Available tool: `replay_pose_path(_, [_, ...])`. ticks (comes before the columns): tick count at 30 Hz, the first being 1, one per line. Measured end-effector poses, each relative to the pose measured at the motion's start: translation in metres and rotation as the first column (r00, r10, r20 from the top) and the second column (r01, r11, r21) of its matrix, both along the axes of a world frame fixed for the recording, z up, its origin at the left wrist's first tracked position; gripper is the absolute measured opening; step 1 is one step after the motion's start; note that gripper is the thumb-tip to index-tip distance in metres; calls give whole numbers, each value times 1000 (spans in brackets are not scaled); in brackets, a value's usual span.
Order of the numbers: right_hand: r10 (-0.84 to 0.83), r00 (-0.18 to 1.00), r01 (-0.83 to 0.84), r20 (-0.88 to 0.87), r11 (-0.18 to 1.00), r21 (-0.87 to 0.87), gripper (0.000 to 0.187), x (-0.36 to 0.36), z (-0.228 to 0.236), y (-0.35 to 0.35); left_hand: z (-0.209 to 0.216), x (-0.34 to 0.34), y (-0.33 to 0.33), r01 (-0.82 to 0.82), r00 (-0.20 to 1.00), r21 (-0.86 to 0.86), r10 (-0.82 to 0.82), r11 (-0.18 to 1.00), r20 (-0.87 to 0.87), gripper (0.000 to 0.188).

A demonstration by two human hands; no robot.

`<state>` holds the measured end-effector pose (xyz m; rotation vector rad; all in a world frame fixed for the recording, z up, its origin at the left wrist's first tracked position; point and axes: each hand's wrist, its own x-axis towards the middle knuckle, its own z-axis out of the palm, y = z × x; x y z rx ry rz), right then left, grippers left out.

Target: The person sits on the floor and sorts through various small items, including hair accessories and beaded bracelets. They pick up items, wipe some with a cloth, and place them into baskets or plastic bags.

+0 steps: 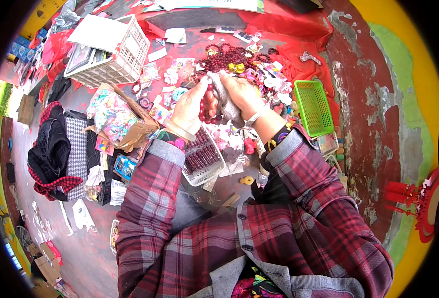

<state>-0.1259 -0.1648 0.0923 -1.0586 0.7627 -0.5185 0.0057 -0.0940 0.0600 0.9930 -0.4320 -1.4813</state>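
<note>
My left hand (192,108) is closed around a dark red bead bracelet (202,113), whose round beads show along its fingers. My right hand (243,94) grips a crumpled grey cloth (224,99) that lies between the two hands and touches the beads. Part of the bracelet is hidden by the fingers and the cloth. Just below my hands stands a white plastic basket (197,182) filled with rows of similar dark red bead bracelets (201,155). Beyond my hands lies a heap of loose dark red bead strands (227,57).
A green plastic basket (299,107) stands to the right, partly on red cloth (299,64). Small colourful trinkets (271,77) crowd the table. At left are a cardboard box (142,131) with bagged goods, a white crate (130,47) and a dark jacket (55,144).
</note>
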Motion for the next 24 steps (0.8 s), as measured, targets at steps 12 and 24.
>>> replay_pose_path(12, [100,932,-114,350,993,21,20,4,-18,1,8,9,-1,-149,946,-105,111,983,-303,34])
replay_pose_path(24, [191,981,-191,-29,939,-285,44,-3,-19,-5,9,-5,-2,26,1000,7,-26,1000,2,48])
